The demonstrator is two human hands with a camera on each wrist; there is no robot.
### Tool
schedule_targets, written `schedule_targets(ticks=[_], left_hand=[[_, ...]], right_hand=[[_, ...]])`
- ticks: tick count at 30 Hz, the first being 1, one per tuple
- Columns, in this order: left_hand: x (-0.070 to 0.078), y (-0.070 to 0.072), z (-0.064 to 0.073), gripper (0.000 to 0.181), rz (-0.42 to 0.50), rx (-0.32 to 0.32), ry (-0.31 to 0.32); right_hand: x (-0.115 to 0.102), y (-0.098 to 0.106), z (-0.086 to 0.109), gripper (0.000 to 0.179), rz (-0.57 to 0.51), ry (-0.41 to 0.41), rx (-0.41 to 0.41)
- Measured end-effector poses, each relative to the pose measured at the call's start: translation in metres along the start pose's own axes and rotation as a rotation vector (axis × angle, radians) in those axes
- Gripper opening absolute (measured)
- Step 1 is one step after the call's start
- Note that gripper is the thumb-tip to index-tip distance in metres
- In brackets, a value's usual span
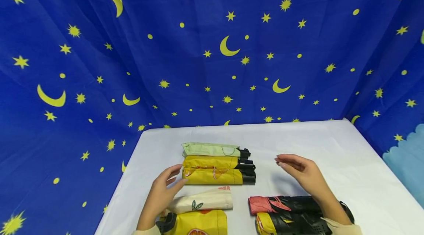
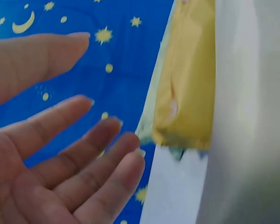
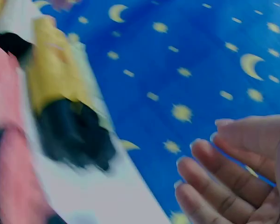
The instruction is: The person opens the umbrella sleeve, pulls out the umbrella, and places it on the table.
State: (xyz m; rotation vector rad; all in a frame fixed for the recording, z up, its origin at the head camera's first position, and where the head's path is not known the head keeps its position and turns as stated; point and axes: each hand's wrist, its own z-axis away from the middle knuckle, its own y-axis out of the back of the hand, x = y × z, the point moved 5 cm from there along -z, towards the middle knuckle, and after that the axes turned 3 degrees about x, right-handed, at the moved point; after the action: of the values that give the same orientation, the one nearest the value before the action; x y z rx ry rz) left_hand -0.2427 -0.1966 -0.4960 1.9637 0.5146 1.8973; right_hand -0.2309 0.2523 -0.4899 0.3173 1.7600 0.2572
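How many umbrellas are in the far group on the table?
3: the green umbrella farthest back, the middle yellow umbrella and the front yellow umbrella. Others could be hidden beneath.

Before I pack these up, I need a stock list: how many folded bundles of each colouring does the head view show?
Yellow bundles: 3
Cream bundle: 1
Pale green bundle: 1
Black bundle with red end: 1
Black bundle with yellow end: 1
Total: 7
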Motion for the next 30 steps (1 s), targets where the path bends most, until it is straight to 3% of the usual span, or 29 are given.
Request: schedule_targets(ticks=[5,9,16,20,30], left_hand=[[-0.003,-0.018,-0.015,0.058,-0.017,0.017,0.030],[-0.010,-0.025,-0.021,0.061,-0.040,0.019,0.062],[-0.020,-0.025,-0.024,0.057,-0.059,0.033,0.119],[-0.023,-0.025,-0.026,0.049,-0.076,0.035,0.116],[-0.028,-0.031,-0.029,0.057,-0.166,-0.056,0.071]], right_hand=[[0.013,-0.054,-0.012,0.028,0.083,-0.036,-0.065],[0.026,-0.074,-0.012,0.026,0.163,-0.089,-0.072],[0.038,-0.088,-0.010,0.028,0.251,-0.138,-0.121],[0.038,-0.091,-0.012,0.030,0.274,-0.132,-0.140],[0.032,-0.096,-0.012,0.046,0.396,0.012,-0.224]])
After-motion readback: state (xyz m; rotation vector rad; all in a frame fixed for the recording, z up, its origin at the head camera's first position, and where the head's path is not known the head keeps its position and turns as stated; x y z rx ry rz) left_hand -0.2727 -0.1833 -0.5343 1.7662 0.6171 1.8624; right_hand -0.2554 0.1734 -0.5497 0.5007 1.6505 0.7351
